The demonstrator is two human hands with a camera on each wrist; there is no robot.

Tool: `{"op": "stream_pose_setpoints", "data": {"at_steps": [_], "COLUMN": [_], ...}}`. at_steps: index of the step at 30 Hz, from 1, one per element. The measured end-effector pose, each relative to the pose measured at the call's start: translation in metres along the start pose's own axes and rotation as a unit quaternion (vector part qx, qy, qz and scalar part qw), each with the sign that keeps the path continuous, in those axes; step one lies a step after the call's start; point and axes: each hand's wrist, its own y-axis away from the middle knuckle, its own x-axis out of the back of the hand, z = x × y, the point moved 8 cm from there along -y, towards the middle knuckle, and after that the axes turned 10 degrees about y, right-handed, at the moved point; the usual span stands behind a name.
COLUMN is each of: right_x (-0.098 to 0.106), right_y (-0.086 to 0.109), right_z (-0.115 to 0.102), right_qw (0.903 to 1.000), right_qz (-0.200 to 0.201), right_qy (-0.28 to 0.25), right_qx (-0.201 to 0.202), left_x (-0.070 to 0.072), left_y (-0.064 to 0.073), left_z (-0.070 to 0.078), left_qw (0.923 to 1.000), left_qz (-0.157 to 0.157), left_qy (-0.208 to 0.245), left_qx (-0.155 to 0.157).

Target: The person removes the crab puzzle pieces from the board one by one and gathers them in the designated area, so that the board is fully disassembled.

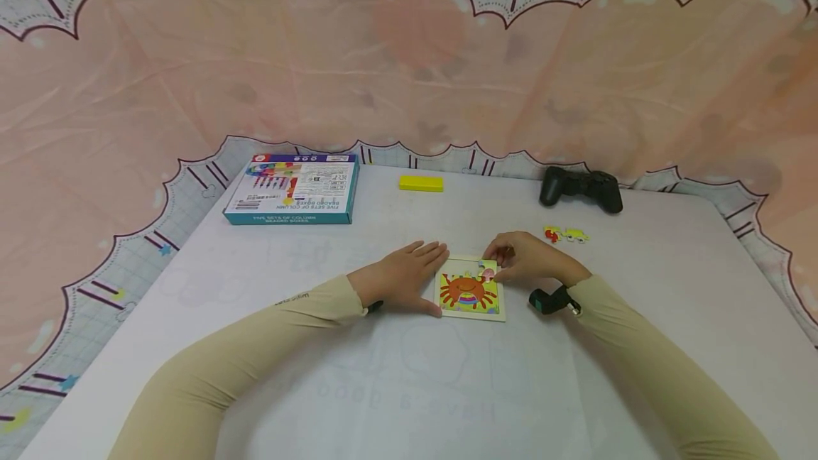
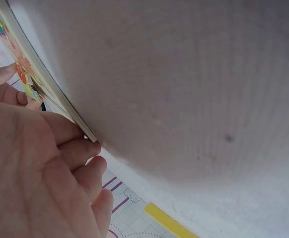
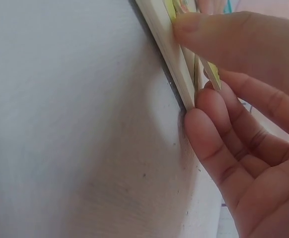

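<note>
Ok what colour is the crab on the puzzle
The crab is orange-red; it shows best in the head view.

My right hand (image 1: 533, 259) hides part of the puzzle (image 1: 469, 295); fine print (image 1: 327, 179) on the box (image 1: 262, 194) is too small to read.

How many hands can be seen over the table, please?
2. The left hand touches the left side of the crab puzzle; the right hand pinches a puzzle piece near its upper right corner. None seem hidden.
</note>
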Motion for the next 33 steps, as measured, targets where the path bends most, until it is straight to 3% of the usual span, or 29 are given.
{"op": "stream_pose_setpoints", "data": {"at_steps": [15,22,33], "right_x": [0.004,0.016,0.05], "right_y": [0.004,0.013,0.044], "right_z": [0.006,0.011,0.017], "right_qw": [0.9997,0.9976,0.9945], "right_qz": [0.015,0.045,0.101], "right_qy": [-0.019,-0.049,0.009], "right_qx": [-0.004,0.018,0.026], "left_x": [-0.001,0.002,0.002], "left_y": [0.0,0.001,0.001], "left_z": [0.0,0.002,0.001], "left_qw": [1.0,0.9999,0.9997], "left_qz": [-0.004,0.009,0.015], "left_qy": [-0.004,-0.012,-0.016], "left_qx": [0.005,-0.005,-0.009]}}
